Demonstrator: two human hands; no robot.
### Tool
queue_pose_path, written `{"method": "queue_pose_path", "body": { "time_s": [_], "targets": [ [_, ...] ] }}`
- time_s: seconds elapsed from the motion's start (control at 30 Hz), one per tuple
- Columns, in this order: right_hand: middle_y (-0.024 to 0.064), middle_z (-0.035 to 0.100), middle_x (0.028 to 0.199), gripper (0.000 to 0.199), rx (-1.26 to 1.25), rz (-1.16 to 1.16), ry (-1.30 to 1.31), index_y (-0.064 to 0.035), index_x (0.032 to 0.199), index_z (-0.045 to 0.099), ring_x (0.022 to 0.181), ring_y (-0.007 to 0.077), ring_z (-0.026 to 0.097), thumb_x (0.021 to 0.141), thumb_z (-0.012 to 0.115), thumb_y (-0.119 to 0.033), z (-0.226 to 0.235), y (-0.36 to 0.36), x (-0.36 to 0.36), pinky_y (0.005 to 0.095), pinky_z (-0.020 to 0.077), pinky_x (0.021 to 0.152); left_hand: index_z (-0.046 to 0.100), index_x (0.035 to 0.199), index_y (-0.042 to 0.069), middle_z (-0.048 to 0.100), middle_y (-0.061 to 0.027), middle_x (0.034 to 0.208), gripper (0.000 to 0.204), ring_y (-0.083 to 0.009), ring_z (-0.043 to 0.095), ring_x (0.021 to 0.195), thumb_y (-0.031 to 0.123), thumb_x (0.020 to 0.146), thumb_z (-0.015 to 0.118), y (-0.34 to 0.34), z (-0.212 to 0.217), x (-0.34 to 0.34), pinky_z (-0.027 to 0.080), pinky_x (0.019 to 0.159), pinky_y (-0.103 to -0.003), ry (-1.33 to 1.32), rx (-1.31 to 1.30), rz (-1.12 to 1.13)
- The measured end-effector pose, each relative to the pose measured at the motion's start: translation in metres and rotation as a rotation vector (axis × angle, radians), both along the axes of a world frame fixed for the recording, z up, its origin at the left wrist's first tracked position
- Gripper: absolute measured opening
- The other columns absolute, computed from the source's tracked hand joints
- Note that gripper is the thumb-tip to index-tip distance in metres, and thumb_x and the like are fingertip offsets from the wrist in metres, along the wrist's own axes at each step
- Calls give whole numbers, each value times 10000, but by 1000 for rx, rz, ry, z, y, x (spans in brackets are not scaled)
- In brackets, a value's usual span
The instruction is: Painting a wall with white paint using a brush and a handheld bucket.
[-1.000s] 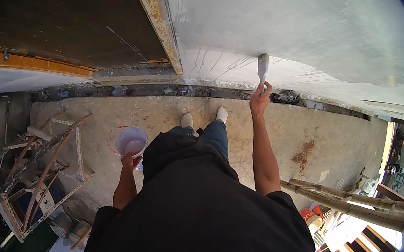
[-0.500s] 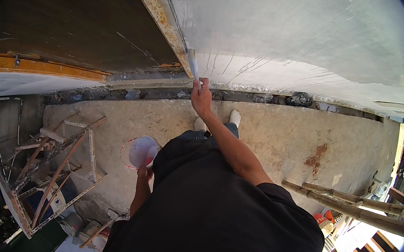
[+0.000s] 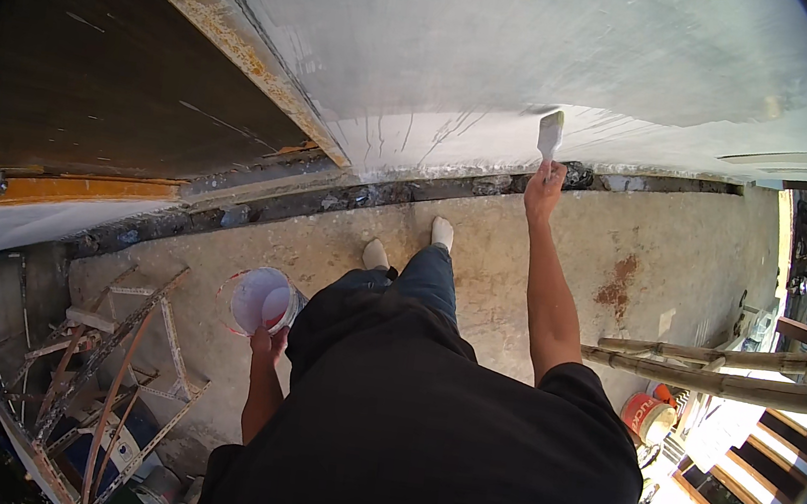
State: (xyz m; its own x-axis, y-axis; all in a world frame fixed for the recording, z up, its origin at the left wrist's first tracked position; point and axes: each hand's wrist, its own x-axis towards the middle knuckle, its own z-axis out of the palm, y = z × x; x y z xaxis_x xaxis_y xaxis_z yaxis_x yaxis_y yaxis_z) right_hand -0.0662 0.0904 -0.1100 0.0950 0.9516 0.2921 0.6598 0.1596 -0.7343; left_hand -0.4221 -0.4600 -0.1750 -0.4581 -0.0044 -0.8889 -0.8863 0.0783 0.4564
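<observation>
My right hand [image 3: 544, 191] is closed around the handle of a flat paintbrush [image 3: 550, 134], held out on an extended arm. The brush's bristles lie against or just in front of the lower wall [image 3: 429, 44], which is grey above with a whiter band and dark drip streaks below. At my left side, my left hand [image 3: 269, 340] grips the rim of a white bucket [image 3: 260, 297] with pale paint inside. Part of that hand's fingers is hidden by the bucket.
Rusty metal frames [image 3: 122, 369] stand on the left. A brown door [image 3: 124, 67] with a peeling frame [image 3: 219, 28] adjoins the wall. Bamboo poles [image 3: 712, 368] and a red-and-cream bucket [image 3: 648, 418] are on the right. A dark gutter [image 3: 401, 191] runs along the wall's foot.
My right hand and the paintbrush have swung right, away from the door frame's corner to the lower wall. The view has shifted rightward; my left hand still holds the bucket.
</observation>
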Motion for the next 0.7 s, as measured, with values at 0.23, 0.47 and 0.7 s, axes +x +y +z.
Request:
{"method": "queue_pose_path", "body": {
  "time_s": [0.23,0.47,0.7],
  "targets": [
    [253,621,728,333,-181,-168,193,-22,1062,504,699,424,636,979,512,-344,26,-29,-81,471,464,633,429,1311,-61,598,-207,1176,418,-332,653,1014,55,921,334,-11,-29,-4,594,836,-426,5,-95,-94],
    [221,661,789,289,-412,689,90,-106,1101,531,785,424,649,951,565,-350,28,-153,-190,494,486,672,492,1237,-66,612,-194,1087,431,-328,653,953,126,878,353,-63,-92,0,567,847,-443,-7,1,-132],
    [228,663,783,284,-236,382,153,-105,1099,564,704,395,662,948,585,-345,15,-75,-137,449,500,607,522,1185,-62,614,-172,1038,427,-323,651,898,169,853,386,-12,-40,52,559,825,-441,-76,-16,-189]
  ]
}}
